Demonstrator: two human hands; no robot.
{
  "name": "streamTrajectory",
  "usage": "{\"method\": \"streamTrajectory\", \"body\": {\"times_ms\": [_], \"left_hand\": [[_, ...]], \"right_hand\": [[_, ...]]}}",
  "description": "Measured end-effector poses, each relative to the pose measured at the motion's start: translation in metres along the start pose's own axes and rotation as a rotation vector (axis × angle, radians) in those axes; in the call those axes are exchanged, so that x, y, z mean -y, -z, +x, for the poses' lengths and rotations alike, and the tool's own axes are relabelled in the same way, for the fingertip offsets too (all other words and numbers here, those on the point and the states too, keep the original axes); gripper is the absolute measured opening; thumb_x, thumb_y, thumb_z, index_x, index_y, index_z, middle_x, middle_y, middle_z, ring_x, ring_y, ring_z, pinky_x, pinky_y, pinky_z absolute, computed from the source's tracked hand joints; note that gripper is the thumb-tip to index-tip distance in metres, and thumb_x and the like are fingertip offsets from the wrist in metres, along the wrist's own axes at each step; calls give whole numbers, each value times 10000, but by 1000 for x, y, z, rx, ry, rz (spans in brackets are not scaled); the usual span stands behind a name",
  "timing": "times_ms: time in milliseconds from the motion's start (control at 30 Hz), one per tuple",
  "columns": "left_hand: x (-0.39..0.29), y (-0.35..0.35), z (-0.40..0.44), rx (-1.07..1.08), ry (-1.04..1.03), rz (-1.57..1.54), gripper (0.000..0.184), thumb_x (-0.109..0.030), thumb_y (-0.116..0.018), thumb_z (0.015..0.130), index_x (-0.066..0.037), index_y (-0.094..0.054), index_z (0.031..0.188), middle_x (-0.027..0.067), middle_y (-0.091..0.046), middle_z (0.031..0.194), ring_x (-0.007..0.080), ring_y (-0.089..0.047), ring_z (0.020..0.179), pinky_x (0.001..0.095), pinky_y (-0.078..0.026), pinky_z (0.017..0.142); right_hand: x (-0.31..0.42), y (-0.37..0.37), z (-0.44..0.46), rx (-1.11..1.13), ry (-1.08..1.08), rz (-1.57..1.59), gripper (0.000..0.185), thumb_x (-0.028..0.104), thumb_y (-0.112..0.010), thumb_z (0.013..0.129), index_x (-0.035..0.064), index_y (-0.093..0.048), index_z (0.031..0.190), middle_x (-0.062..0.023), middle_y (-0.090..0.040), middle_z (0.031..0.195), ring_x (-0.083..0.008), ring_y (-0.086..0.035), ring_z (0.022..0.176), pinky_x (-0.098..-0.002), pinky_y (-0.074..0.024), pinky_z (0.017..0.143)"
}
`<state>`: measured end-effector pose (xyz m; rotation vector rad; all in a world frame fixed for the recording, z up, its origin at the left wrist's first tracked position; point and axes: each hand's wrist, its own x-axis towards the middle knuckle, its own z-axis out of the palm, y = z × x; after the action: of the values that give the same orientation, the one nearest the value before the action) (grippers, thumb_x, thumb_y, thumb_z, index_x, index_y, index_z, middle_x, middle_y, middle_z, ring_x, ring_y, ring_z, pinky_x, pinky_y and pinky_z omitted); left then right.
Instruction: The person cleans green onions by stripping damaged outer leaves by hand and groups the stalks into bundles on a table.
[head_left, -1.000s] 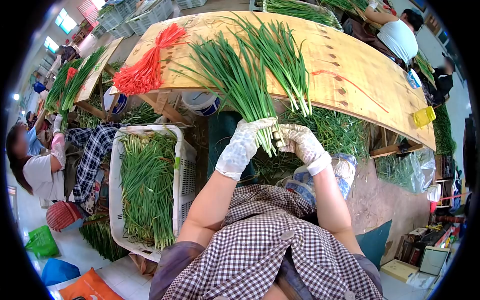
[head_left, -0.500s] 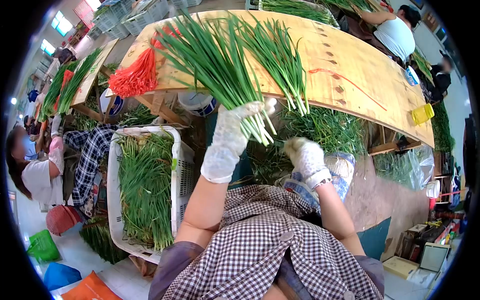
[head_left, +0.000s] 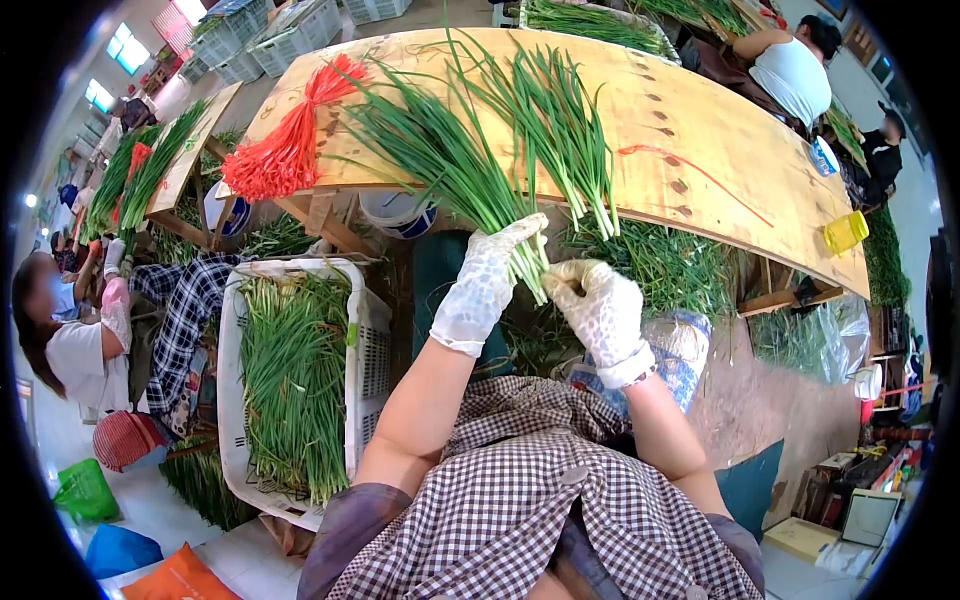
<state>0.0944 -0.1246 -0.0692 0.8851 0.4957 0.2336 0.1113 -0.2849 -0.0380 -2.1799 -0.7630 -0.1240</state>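
My gloved left hand is wrapped round a bunch of long green stalks, just above its pale cut ends. The leaves lean up and left over the table's near edge. Beside the stalk ends, my gloved right hand has thumb and forefinger pinched together; what lies between them, if anything, is too small to make out. A second green bunch lies on the wooden table, its pale ends over the front edge.
Red ties lie at the table's left, a yellow cup at its right end. A white crate of green stalks stands left of my legs. A person sits at far left, another beyond the table.
The held bunch rose and swung left, then came back down. My right hand dropped away from the stalk ends and has returned beside them.
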Motion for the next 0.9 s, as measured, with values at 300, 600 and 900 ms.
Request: {"method": "streamTrajectory", "body": {"times_ms": [300, 600, 900], "left_hand": [[12, 8, 10, -37, -14, -88, 231, -54, -616, 863, 67, -629, 1059, 124, -675, 962, 208, -663, 815, 286, -553, 680], [2, 9, 6, -26, 23, -162, 246, -41, -621, 863, 68, -603, 1083, 149, -667, 1014, 256, -657, 931, 311, -553, 732], [4, 17, 3, -19, 34, -192, 253, -102, -600, 866, 65, -615, 1054, 159, -668, 992, 266, -658, 894, 367, -553, 780]], "right_hand": [[-11, 0, 47, -240, 88, -434, 268, 368, -637, 841, 104, -657, 802, -113, -648, 683, -281, -644, 584, -365, -496, 506], [-6, -1, 9, 8, -80, -90, 184, 304, -693, 795, 124, -714, 827, -123, -673, 743, -290, -654, 650, -357, -506, 596], [-37, -25, 30, -104, -160, -253, 295, 317, -590, 910, 42, -696, 889, -132, -674, 696, -234, -662, 607, -331, -516, 570]]}}
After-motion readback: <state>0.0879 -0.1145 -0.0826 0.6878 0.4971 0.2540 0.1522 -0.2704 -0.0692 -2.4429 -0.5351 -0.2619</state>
